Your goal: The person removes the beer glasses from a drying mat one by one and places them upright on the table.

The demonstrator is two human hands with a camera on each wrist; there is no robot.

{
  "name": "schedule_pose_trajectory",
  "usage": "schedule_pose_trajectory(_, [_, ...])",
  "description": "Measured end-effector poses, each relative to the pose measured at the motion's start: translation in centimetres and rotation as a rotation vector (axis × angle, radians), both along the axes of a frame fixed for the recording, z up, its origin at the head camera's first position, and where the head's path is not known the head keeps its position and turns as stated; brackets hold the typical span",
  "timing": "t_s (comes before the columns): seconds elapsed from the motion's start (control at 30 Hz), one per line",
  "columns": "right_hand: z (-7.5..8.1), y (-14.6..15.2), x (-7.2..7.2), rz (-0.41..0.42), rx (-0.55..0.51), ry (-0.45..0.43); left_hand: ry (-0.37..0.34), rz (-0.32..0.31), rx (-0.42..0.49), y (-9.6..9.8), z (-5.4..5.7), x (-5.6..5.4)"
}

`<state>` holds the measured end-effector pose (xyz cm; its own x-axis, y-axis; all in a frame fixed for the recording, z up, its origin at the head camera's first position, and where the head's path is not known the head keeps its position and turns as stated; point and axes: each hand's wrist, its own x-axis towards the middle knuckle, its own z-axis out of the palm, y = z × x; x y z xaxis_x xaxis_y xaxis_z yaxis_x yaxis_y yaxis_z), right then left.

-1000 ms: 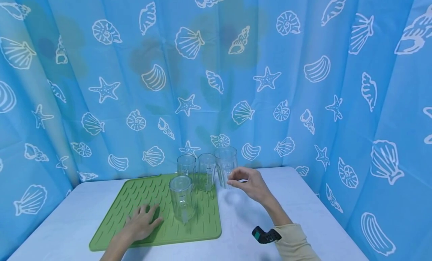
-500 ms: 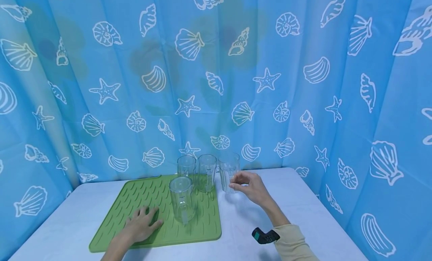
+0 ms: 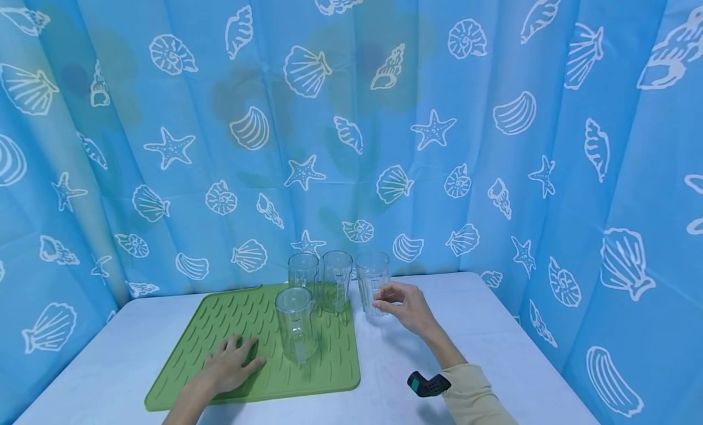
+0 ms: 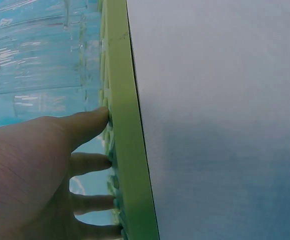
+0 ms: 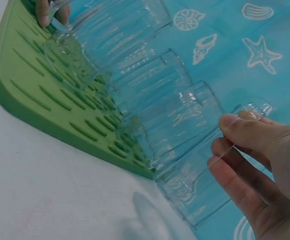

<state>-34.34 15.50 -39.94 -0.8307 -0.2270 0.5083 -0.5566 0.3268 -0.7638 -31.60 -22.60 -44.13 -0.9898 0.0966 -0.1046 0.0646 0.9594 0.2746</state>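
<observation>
My right hand (image 3: 405, 306) pinches the handle side of a clear glass mug (image 3: 370, 278) just off the mat's right edge. That mug is upright; whether its base touches the table I cannot tell. In the right wrist view, thumb and fingers close on the mug (image 5: 195, 200) near its rim. My left hand (image 3: 226, 365) lies spread on a green ridged mat (image 3: 181, 364), its fingertips touching the ridges. On the mat stand a front glass mug (image 3: 296, 327) and two rear ones, a left mug (image 3: 302, 267) and a right mug (image 3: 336, 278) close beside the held mug.
A white cloth-covered table (image 3: 395, 376) extends around the mat. Behind and beside it hangs a blue curtain (image 3: 351, 187) with white shell prints. A black band with a green patch (image 3: 428, 385) sits by my right sleeve (image 3: 475, 391).
My right hand has brought the held mug slightly toward me and to the right, lowering it a little and widening its gap from the rear mugs. My left hand stays where it was.
</observation>
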Motion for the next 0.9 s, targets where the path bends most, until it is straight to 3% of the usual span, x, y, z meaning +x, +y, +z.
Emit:
schedule_pose_trajectory(0.2, [-0.8,-0.1,-0.8,-0.021,-0.022,-0.047,-0.013,0.004,-0.004,0.0,0.0,0.0])
schedule_pose_trajectory(0.43, [-4.3,0.9,-5.0,-0.042,-0.016,-0.067,-0.002,0.004,-0.011,0.2,0.0,0.0])
schedule_pose_trajectory(0.9, [-5.4,0.7,-6.7,-0.014,-0.038,-0.071,0.014,-0.009,-0.003,0.1,0.1,0.4])
